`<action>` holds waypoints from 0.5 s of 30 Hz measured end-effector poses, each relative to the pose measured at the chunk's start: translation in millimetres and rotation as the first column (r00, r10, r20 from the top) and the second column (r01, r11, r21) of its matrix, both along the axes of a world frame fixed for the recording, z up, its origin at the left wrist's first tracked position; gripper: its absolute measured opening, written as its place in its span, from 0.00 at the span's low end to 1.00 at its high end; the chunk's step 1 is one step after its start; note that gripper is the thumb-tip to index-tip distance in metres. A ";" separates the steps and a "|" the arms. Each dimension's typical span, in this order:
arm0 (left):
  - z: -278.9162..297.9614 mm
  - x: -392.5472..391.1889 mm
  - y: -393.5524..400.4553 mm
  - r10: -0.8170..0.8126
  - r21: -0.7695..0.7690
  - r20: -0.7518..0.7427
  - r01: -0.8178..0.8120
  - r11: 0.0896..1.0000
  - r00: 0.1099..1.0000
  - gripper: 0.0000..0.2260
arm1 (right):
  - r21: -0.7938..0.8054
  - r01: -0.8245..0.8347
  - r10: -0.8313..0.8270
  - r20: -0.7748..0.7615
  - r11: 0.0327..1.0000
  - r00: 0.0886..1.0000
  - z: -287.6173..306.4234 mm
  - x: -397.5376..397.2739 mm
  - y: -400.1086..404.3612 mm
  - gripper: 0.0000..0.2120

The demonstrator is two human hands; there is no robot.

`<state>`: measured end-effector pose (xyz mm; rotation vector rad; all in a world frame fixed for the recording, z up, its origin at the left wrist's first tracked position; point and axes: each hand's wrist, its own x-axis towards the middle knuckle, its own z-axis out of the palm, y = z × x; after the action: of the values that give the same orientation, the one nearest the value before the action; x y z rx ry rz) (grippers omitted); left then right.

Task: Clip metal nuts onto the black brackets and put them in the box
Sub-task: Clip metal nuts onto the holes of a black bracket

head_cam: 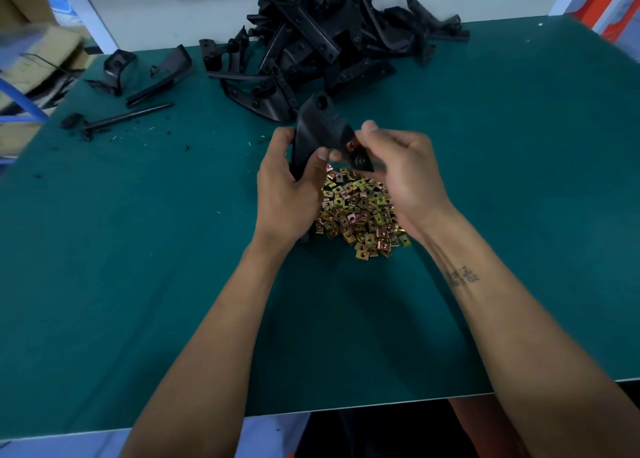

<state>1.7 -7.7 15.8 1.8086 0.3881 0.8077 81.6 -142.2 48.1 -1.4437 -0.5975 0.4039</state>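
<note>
**Nut going onto a bracket, most of the job still ahead**

You hold one bracket (pixel 320 128) up over the middle of the counter (pixel 138 267), just above the nut pile. Your left hand (pixel 289 194) wraps its lower leg, fingers curled round the far side and thumb pressed on the near face. Your right hand (pixel 398 170) pinches the tab at the bracket's 4 o'clock end, where a copper-coloured nut (pixel 351 145) shows at the edge. Whether it is fully seated or only started on the tab cannot be told from here; your fingers cover part of it.

Directly below your hands, toward 6 o'clock, lies the heap of loose nuts (pixel 360 215), touching your left palm on one side and your right wrist on the other. It looks large, so plenty of clips remain.

At 12 o'clock, against the back edge of the counter, a tangled stack of brackets (pixel 332 42) waits. None of them shows a nut as far as can be seen. A few more brackets (pixel 145 73) lie apart at 10 o'clock, with black scraps scattered near them.

Cardboard boxes (pixel 27 62) stand off the counter's left edge at 9 to 10 o'clock, blurred; which one takes the finished parts is unclear. Judging by the two piles, you are early in the run: finish this clip, box the bracket, then repeat.
</note>
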 end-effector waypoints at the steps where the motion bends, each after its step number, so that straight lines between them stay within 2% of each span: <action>1: 0.7 0.7 -0.4 -0.006 -0.021 0.003 0.007 1.000 1.000 0.09 | -0.005 -0.003 0.003 0.001 1.000 1.000 1.0 3.4 -2.0 0.18; 5: -1.5 0.6 0.5 -0.060 -0.155 0.029 0.064 0.986 0.998 0.08 | -0.093 0.159 -0.157 0.035 0.983 0.987 -5.0 20.3 -6.7 0.17; 7: -2.7 -0.5 2.4 -0.067 -0.206 0.029 0.072 0.976 0.997 0.08 | -0.215 0.244 -0.215 0.149 0.946 0.965 -13.4 29.7 -6.6 0.12; 10: -4.2 0.4 4.8 -0.040 -0.281 0.031 0.048 0.959 0.999 0.08 | -0.433 0.271 -0.096 0.383 0.859 0.919 -25.8 38.8 -5.1 0.09; 15: -5.7 -0.7 7.5 -0.009 -0.335 0.013 0.012 0.942 1.000 0.07 | -0.602 0.313 0.076 0.531 0.735 0.844 -34.3 45.9 3.7 0.09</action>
<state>1.0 -0.2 10.1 1.4861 0.4779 0.6967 127.6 -138.5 13.8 -2.3343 -0.8341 0.0937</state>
